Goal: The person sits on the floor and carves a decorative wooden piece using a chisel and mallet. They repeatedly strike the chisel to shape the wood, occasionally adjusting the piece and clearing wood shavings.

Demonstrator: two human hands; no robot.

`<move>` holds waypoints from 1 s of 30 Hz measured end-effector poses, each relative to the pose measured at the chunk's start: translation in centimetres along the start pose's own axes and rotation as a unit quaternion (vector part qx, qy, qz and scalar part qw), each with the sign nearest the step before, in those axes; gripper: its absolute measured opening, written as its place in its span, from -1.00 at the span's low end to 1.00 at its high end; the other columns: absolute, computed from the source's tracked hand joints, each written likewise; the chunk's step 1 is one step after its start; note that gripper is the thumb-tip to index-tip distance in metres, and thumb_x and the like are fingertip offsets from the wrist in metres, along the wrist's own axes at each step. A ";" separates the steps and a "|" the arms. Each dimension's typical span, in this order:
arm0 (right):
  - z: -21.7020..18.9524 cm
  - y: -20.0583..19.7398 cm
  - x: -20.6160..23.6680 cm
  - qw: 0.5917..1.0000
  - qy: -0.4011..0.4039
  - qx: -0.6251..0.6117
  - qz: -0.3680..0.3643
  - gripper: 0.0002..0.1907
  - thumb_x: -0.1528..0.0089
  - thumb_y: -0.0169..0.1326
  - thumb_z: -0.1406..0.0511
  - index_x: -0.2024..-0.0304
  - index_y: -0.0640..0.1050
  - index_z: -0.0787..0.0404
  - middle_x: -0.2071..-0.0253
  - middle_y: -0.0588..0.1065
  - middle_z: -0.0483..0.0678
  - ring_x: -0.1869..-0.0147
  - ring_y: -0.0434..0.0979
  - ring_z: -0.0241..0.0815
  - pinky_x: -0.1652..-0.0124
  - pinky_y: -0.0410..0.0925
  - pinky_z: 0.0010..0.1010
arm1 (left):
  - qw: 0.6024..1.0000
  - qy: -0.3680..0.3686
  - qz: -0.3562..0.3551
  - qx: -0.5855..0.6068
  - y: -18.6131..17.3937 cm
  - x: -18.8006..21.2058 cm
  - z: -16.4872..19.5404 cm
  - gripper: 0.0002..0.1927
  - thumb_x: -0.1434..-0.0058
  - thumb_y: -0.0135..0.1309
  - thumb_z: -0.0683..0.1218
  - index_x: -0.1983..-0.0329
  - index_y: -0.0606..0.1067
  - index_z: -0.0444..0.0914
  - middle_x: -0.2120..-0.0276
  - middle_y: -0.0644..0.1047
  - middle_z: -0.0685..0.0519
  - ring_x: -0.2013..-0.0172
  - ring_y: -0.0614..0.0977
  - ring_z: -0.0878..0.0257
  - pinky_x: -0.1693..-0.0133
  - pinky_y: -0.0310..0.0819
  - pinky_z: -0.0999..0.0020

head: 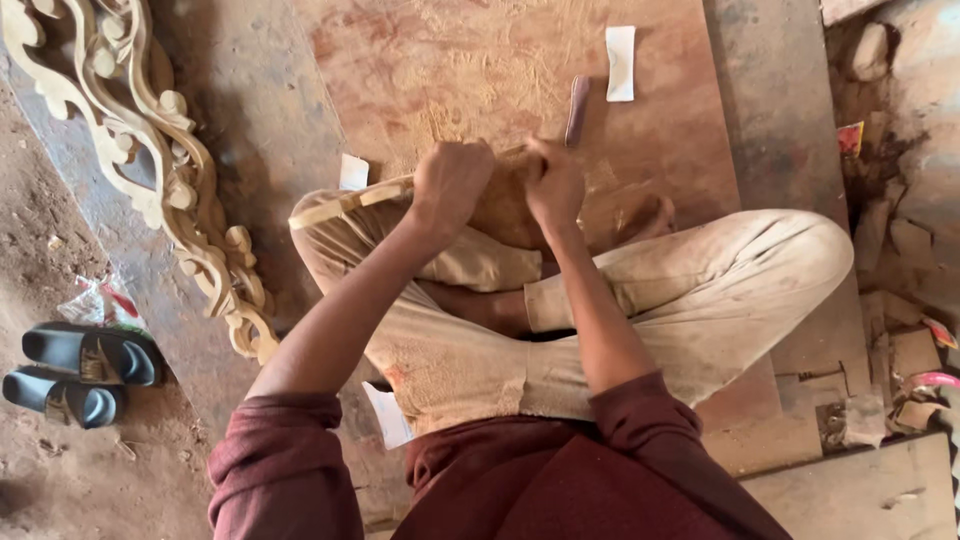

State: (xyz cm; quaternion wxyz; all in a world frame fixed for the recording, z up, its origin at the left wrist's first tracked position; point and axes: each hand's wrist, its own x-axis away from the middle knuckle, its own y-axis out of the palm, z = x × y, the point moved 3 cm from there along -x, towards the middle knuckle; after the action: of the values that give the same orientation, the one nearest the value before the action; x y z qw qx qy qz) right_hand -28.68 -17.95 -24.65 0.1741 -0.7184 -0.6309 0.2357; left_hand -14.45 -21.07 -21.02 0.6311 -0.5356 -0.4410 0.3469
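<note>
While the left hand (pixel 450 183) is clenched around the pale carved wooden strip (pixel 345 202) lying across the knees and the right hand (pixel 553 180) is fisted at its far end, steady two-handed pressure seems wise, strokes kept short.

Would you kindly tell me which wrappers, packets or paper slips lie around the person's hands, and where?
Clear plastic wrapper with red marks: on the dirt at left, above the sandals.
Small red and yellow wrapper: among the rubble at right.
White paper slip: rectangular, on the board above the right hand.
Smaller white slip: on the board, left of the left hand.
</note>
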 end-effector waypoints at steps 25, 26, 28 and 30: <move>-0.5 -0.6 1.1 0.987 -0.099 -0.105 0.066 -0.57 -0.29 -0.06 0.53 -0.20 0.58 0.30 -0.09 0.62 0.15 -0.16 0.65 0.07 -0.13 0.47 -0.12 | 0.999 -0.004 0.011 -0.035 -1.2 0.1 0.2 -0.93 -0.13 0.16 -0.21 0.35 0.64 -0.21 0.44 0.66 -0.10 0.38 0.75 0.06 0.48 0.63 0.27; -0.3 -0.5 1.1 0.996 -0.042 -0.074 0.035 -0.63 -0.27 0.01 0.50 -0.10 0.62 0.27 0.02 0.62 0.11 -0.02 0.64 0.02 0.01 0.47 -0.17 | 0.999 -0.003 0.008 -0.031 -1.3 0.0 0.1 -0.93 -0.15 0.16 -0.21 0.34 0.64 -0.22 0.43 0.66 -0.10 0.37 0.74 0.06 0.47 0.63 0.27; 0.1 -0.5 1.3 0.995 0.089 -0.003 -0.042 -0.77 -0.22 0.14 0.45 0.09 0.69 0.20 0.23 0.62 0.05 0.27 0.62 -0.07 0.29 0.45 -0.27 | 1.000 0.008 -0.016 -0.006 -1.2 0.1 0.2 -0.93 -0.18 0.15 -0.21 0.33 0.64 -0.23 0.41 0.66 -0.11 0.35 0.74 0.04 0.45 0.63 0.25; -1.0 -1.2 1.2 0.997 -0.056 0.048 0.018 -0.74 -0.17 0.16 0.44 0.10 0.66 0.13 0.26 0.61 -0.01 0.23 0.59 -0.05 0.17 0.41 -0.19 | 0.998 -0.008 -0.067 -0.007 -1.0 0.0 0.1 -0.91 -0.19 0.15 -0.20 0.27 0.62 -0.30 0.44 0.66 -0.13 0.42 0.75 0.08 0.52 0.63 0.27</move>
State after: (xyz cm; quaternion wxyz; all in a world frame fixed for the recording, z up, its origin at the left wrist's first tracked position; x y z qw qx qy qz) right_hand -29.03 -16.56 -23.30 0.1679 -0.7061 -0.6148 0.3087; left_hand -14.60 -21.15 -20.04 0.6457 -0.5060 -0.4836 0.3052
